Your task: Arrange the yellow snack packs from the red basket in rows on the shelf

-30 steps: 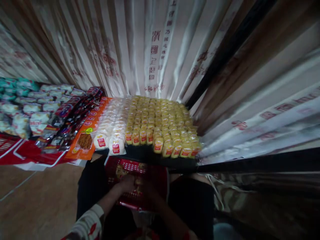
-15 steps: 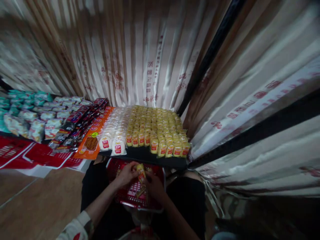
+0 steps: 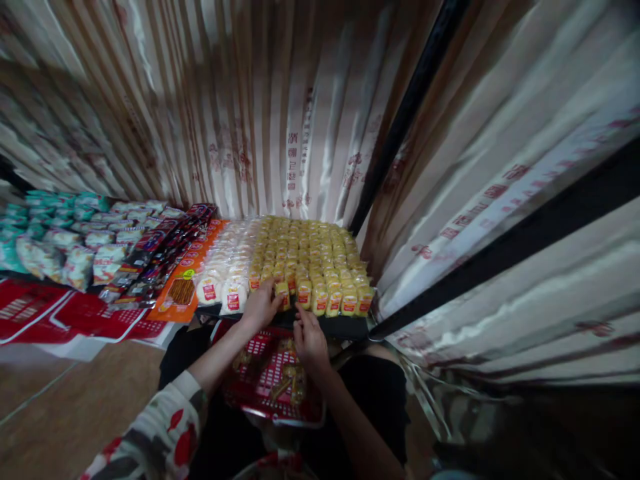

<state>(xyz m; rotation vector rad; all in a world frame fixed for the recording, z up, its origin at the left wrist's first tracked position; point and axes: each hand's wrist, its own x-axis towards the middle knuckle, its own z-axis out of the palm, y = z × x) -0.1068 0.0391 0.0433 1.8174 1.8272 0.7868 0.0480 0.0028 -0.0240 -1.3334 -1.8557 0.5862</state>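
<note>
My left hand (image 3: 261, 308) is at the front edge of the black shelf, its fingers and thumb closed on a small yellow snack packet (image 3: 283, 297) with a red label. This packet stands at the front of the rows of matching yellow packets (image 3: 320, 250). Just to the right, my right hand (image 3: 310, 335) is held low by the shelf edge, forefinger pointing up towards the packets and the other fingers loosely bent, with nothing visible in it. Below both hands a red plastic basket (image 3: 257, 360) rests on my lap, with several yellow packets (image 3: 290, 383) inside.
Left of the yellow rows stand white round packets (image 3: 223, 267), an orange snack bag (image 3: 177, 293), dark packets (image 3: 155, 250), white packets (image 3: 107, 257) and green packets (image 3: 65, 207). Pale curtains (image 3: 280, 100) hang behind, with black poles (image 3: 390, 133) at the right.
Both hands have moved forward from above the basket to the shelf edge. The yellow packet has gone with the left hand to the front row. My right hand has come away from it.
</note>
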